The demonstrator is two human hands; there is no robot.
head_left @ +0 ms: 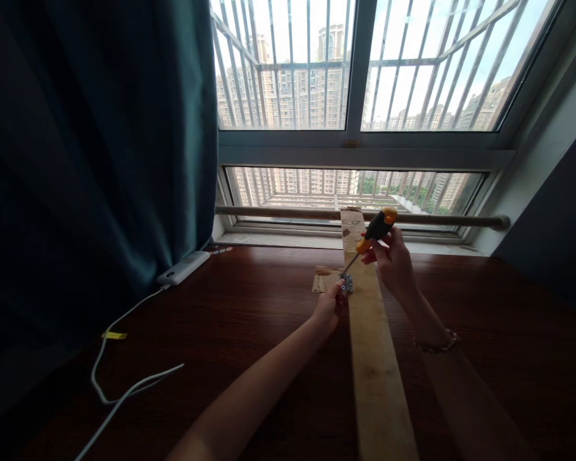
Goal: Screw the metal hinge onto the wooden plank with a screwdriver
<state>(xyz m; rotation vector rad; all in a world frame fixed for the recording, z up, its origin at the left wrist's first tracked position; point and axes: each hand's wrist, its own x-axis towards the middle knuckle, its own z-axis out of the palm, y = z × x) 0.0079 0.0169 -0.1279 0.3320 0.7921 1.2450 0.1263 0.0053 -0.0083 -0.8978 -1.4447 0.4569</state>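
Observation:
A long pale wooden plank [377,346] lies on the dark wooden table [249,333], running away from me toward the window. My right hand [392,261] is closed round the orange and black handle of a screwdriver [373,234], whose tip points down at a small metal bracket [346,282] on the plank's left edge. My left hand [327,308] pinches that bracket and steadies it against the plank. A small wooden piece [324,279] lies just left of the bracket.
A dark teal curtain [96,141] hangs at the left. A white power bank [183,267] with a white cable [120,384] lies near it. A barred window [355,70] and a horizontal rail [461,219] stand behind the table.

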